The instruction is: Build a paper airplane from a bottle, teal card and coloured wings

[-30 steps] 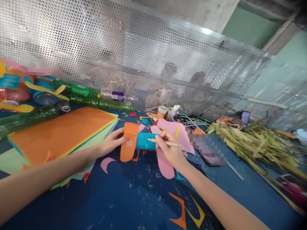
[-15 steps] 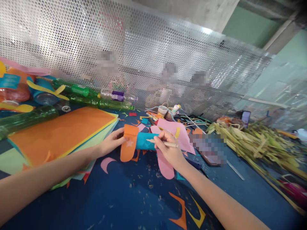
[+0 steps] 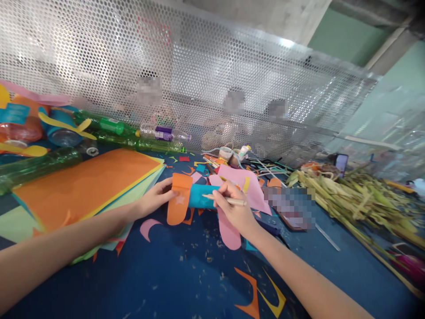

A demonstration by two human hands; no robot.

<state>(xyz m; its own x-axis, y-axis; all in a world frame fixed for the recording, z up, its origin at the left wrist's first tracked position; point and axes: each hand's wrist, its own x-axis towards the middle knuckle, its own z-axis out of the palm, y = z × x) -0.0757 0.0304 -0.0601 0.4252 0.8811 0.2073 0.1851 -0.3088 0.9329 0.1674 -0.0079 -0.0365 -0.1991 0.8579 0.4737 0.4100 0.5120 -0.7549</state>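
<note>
My left hand [image 3: 157,198] grips the left end of a paper-covered craft tube lying across the table, its fingers partly behind a rounded orange paper strip [image 3: 177,215] with a small pale star. The tube's middle is wrapped in blue paper [image 3: 198,195]. Closed in a pinch, my right hand [image 3: 234,208] holds a slim, light-coloured pen [image 3: 239,202], its tip at the blue paper. Beneath that hand a rounded pink strip [image 3: 230,234] sticks out toward me. Whatever mark lies under the tip is too small to read.
Orange and other coloured sheets [image 3: 89,181] are stacked at left, below green plastic bottles [image 3: 40,164]. Paper scraps [image 3: 249,288] are scattered about. A phone [image 3: 292,212] and dried husks [image 3: 352,199] lie at right. People show behind a perforated metal screen [image 3: 199,66].
Very little differs: the pen tip has shifted slightly on the blue paper, and the whole view has moved a touch. Both hands keep their hold.
</note>
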